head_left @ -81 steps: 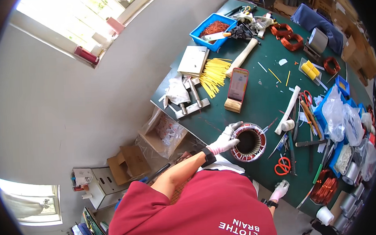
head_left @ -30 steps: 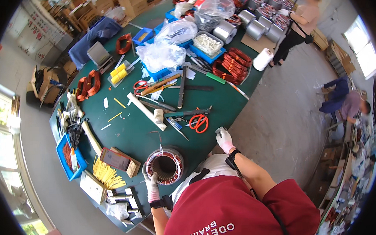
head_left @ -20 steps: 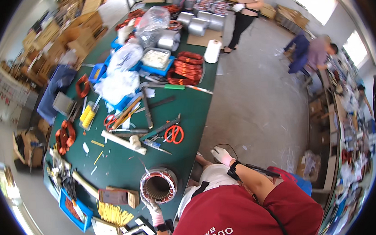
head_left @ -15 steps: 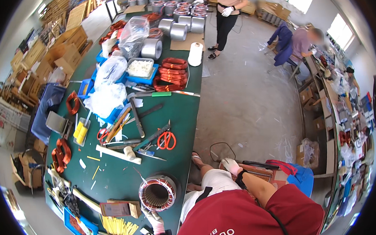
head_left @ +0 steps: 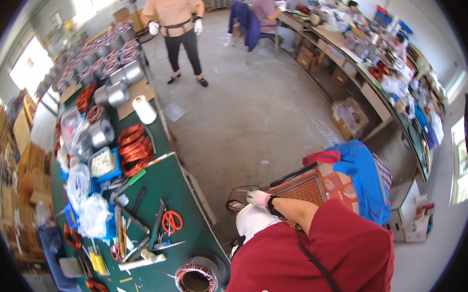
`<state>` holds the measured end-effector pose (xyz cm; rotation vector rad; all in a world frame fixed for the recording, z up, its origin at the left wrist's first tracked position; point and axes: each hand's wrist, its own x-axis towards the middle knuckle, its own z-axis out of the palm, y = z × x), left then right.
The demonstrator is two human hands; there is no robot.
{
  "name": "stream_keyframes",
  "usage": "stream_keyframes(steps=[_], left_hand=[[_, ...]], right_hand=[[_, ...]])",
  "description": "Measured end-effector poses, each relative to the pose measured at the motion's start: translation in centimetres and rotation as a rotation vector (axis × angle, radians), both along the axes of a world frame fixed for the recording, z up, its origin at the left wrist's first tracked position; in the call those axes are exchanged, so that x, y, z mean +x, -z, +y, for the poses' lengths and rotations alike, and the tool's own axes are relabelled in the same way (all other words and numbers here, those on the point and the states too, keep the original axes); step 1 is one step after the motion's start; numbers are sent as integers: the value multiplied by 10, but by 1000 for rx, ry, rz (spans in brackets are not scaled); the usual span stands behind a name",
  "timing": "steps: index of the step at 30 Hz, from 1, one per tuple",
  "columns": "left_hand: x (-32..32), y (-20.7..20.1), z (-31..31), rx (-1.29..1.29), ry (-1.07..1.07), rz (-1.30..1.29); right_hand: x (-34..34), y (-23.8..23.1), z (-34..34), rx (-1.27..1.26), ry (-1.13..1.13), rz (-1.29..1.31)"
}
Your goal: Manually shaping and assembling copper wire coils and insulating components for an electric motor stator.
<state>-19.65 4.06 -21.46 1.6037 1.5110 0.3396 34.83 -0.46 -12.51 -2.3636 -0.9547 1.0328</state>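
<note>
My right hand [head_left: 258, 198], in a white glove with a black band at the wrist, is by my thigh next to the wicker-seated chair [head_left: 301, 191]. Its fingers look closed, and a thin pale piece sticks out at their left; what it is I cannot make out. My left hand is out of the picture. On the near part of the green table stands a motor stator [head_left: 197, 279], a grey metal ring with copper windings and white lacing around its open bore.
Red-handled scissors [head_left: 172, 221], hand tools, plastic bags [head_left: 93, 214] and copper coils [head_left: 136, 150] lie on the green table [head_left: 181, 196]. A white thread spool [head_left: 144, 109] stands farther back. Blue cloth [head_left: 360, 174] hangs over the chair. A co-worker [head_left: 177, 30] stands beyond the table.
The view has swung to the right and up. My left hand, earlier beside the stator, has left the picture. The co-worker, earlier beside the table's far end, now shows more fully.
</note>
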Motion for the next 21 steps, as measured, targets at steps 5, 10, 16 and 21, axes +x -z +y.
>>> stream_keyframes(steps=[5,10,16,21], left_hand=[[13,-5,68,7,183,0],[46,-12,130,7,352,-6],[63,-24,188,-21,552,20],[80,-30,209,-47,647,24]], right_hand=[[28,-43,7,91,190,31],[51,-31,-36,146,403,-9],[49,-37,-80,212,572,-14],[45,-28,-116,222,744,-86]])
